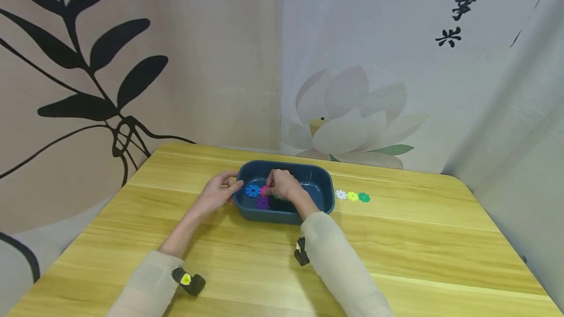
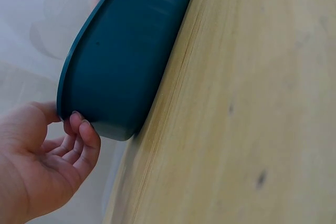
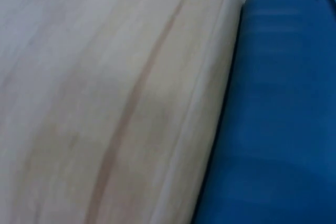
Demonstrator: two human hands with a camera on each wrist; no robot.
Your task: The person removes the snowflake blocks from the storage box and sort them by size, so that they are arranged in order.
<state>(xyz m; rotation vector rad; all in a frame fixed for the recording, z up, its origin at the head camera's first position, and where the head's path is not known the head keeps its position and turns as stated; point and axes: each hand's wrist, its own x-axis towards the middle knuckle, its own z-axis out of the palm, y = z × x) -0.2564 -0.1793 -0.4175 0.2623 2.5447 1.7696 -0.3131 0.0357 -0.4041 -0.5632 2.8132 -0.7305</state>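
A dark blue plastic basin point(image 1: 282, 217) stands on the wooden table. At its left end my left hand point(image 1: 217, 192) pinches the rim between thumb and fingers; the left wrist view shows this hand point(image 2: 50, 163) at the basin's point(image 2: 115, 61) corner. My right hand point(image 1: 284, 185) reaches down inside, its fingertips pinching a pink snowflake disc point(image 1: 264, 191), partly covered by the fingers. Beside that lie a blue snowflake disc point(image 1: 252, 191) and a purple one point(image 1: 262, 203) on the basin floor. The right wrist view shows the basin's outer wall point(image 3: 278, 108), not the right hand's fingers.
Right of the basin, a white disc point(image 1: 341, 194), a yellow disc point(image 1: 352, 196) and a green disc point(image 1: 364, 197) lie in a row on the table point(image 1: 418, 238). A printed curtain point(image 1: 220, 62) hangs behind the table's far edge.
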